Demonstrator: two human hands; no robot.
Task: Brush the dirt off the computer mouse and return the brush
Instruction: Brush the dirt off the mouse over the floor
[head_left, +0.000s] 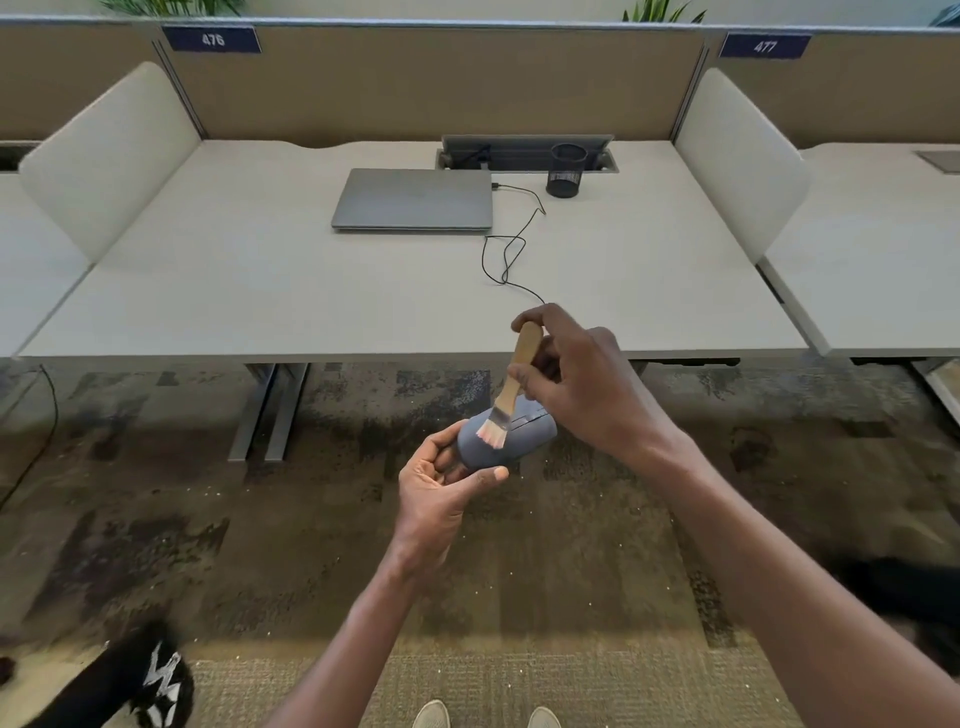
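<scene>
A grey computer mouse (524, 439) is held in the air in front of the desk edge, above the carpet. My left hand (441, 488) grips it from below and the left, thumb along its near side. My right hand (576, 379) pinches the wooden handle of a small brush (511, 387). The brush slants down and left, and its pale pink bristles touch the top of the mouse. A thin black cable (506, 260) runs from behind my right hand across the desk to the laptop.
A shut grey laptop (413, 200) lies at the back middle of the white desk (260, 291). A black mesh pen cup (566, 170) stands to its right by the cable tray. White side dividers flank the desk. A dark bag (130, 680) lies on the carpet at lower left.
</scene>
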